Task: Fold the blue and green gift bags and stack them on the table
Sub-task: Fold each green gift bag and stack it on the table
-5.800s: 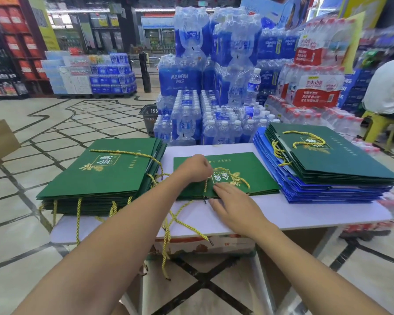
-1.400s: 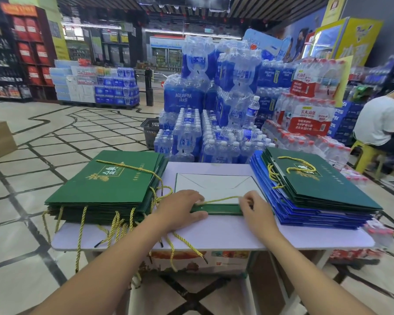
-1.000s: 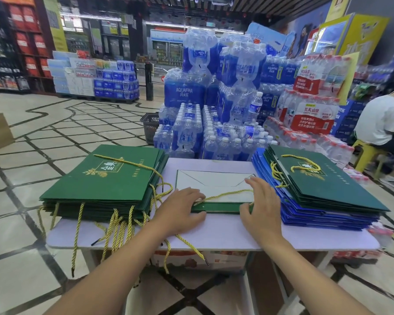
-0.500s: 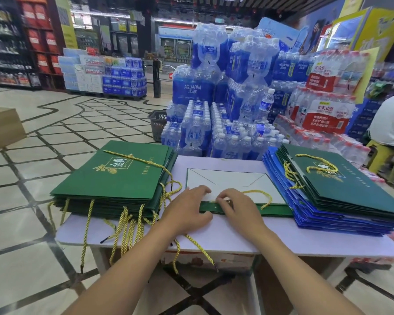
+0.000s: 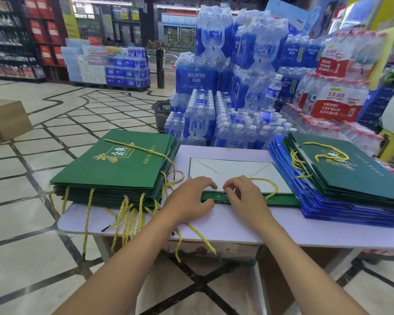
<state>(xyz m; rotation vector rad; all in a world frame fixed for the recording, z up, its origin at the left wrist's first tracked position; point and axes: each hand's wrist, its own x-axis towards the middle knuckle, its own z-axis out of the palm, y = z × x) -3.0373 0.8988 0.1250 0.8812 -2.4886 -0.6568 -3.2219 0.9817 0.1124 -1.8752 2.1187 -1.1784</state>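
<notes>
Inspection from my remote station.

1. One green gift bag lies flat at the centre of the table. Its white base panel is folded over and faces up. A green strip shows along the near edge.
2. The left hand rests on the bag's 7 o'clock corner. Its fingers are spread and lightly arched, tips on the white panel and thumb on the green strip. It grips nothing.
3. The right hand sits just beside the left. Its fingers are bunched and pinch the gold cord where it meets the green strip. The cord loops away toward 3 o'clock across the panel.
4. At 9 o'clock of the table stands a left stack of green bags. Its handle cords hang over the near table edge.
5. At 3 o'clock, a few green bags lie on a pile of blue bags.
6. Behind the table at 12 o'clock stand shrink-wrapped water packs, with a dark shopping basket on the floor at 11 o'clock.
7. A printed carton sits under the table at 6 o'clock.
</notes>
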